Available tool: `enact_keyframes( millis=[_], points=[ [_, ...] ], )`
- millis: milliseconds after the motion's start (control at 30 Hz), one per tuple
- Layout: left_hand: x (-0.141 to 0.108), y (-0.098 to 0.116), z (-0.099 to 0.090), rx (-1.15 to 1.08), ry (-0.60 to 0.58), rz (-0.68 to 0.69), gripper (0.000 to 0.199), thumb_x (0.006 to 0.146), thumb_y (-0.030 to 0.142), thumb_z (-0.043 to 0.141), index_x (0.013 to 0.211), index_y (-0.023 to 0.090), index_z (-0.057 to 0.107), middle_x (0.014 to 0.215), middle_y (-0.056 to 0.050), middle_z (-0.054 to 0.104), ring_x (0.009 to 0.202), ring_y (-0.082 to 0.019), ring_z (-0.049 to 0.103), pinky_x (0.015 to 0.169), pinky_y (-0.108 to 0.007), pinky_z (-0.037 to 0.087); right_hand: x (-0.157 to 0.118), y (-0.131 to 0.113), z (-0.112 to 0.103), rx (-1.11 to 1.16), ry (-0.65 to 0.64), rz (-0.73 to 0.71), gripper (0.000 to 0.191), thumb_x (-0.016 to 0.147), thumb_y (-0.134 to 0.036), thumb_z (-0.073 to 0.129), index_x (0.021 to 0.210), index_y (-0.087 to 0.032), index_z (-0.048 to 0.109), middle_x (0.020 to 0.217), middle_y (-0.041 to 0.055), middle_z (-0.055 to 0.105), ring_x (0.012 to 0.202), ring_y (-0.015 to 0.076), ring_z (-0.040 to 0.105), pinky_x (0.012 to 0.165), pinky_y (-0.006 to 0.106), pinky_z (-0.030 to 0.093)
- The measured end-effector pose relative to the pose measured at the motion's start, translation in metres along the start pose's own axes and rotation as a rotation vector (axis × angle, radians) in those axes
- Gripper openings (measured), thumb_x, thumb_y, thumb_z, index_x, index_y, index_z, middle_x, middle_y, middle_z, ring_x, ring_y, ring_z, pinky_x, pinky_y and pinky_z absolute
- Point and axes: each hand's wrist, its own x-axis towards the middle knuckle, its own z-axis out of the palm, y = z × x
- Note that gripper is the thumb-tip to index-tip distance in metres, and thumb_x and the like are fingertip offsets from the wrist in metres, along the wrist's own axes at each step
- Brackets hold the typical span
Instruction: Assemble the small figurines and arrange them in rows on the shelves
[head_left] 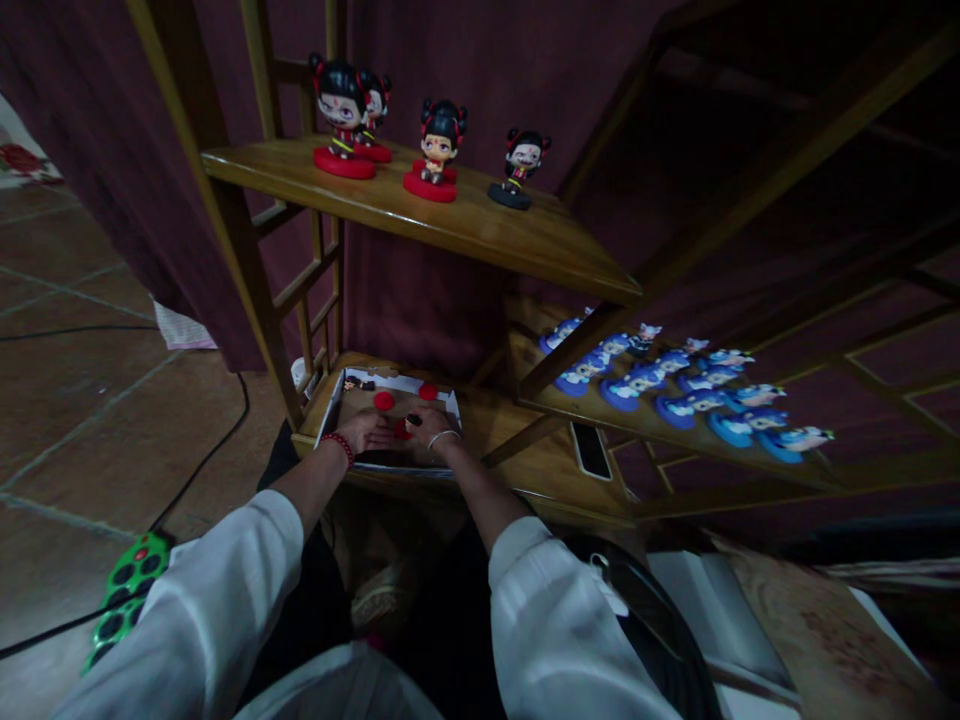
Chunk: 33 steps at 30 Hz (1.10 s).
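Note:
Both hands work low inside a shallow white-walled box (339,398) on the lower shelf. My left hand (367,432), with a red bead bracelet at its wrist, has its fingers closed together at the edge of a red round base (403,430). From the other side my right hand (429,426) pinches a small dark piece (414,420) just over that base; its exact shape is too small to make out. Two more red round bases, one nearer (383,400) and one farther (428,391), lie in the box. A small dark-haired figurine (351,383) lies in its far left corner.
Dark-haired figurines (437,150) stand on round bases on the upper shelf (480,235). Several blue figurines (637,380) fill a shelf to the right. A phone (592,450) lies on the lower shelf. Wooden posts (247,270) frame the left side; a green power strip (131,590) is on the floor.

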Motion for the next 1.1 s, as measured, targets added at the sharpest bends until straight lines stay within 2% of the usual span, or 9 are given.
enact_keyframes(
  millis=[433, 767, 867, 1100],
  points=[
    [-0.001, 0.002, 0.002, 0.001, 0.006, -0.021, 0.010, 0.075, 0.013, 0.047, 0.083, 0.011, 0.054, 0.074, -0.012, 0.063, 0.068, -0.020, 0.063, 0.064, -0.031, 0.052, -0.003, -0.002, -0.003, -0.023, -0.016, 0.001, 0.024, 0.071, -0.022, 0.058, 0.095, -0.022, 0.064, 0.094, 0.0031, 0.066, 0.089, 0.0177, 0.059, 0.079, 0.024, 0.043],
    [-0.004, 0.004, 0.004, -0.032, 0.002, -0.047, 0.013, 0.076, 0.014, 0.050, 0.089, 0.013, 0.053, 0.083, -0.013, 0.064, 0.081, -0.022, 0.063, 0.074, -0.032, 0.052, -0.006, 0.002, 0.000, -0.007, -0.029, -0.022, 0.023, 0.076, -0.024, 0.053, 0.097, -0.019, 0.062, 0.095, 0.0035, 0.066, 0.087, 0.0143, 0.059, 0.074, 0.021, 0.042],
    [-0.006, 0.003, 0.004, -0.043, -0.009, -0.034, 0.018, 0.076, 0.012, 0.052, 0.094, 0.013, 0.051, 0.087, -0.013, 0.064, 0.080, -0.020, 0.064, 0.076, -0.032, 0.052, -0.006, 0.003, 0.000, -0.039, -0.030, -0.043, 0.023, 0.077, -0.025, 0.052, 0.096, -0.019, 0.062, 0.096, 0.0044, 0.065, 0.087, 0.0149, 0.058, 0.073, 0.021, 0.041],
    [-0.013, 0.005, 0.006, -0.057, 0.005, -0.058, 0.013, 0.077, 0.012, 0.050, 0.091, 0.014, 0.051, 0.089, -0.013, 0.064, 0.078, -0.019, 0.064, 0.076, -0.034, 0.051, -0.006, 0.003, -0.002, -0.063, -0.041, -0.064, 0.022, 0.078, -0.025, 0.050, 0.095, -0.019, 0.062, 0.097, 0.0057, 0.065, 0.088, 0.0150, 0.058, 0.073, 0.020, 0.040]
  ],
)
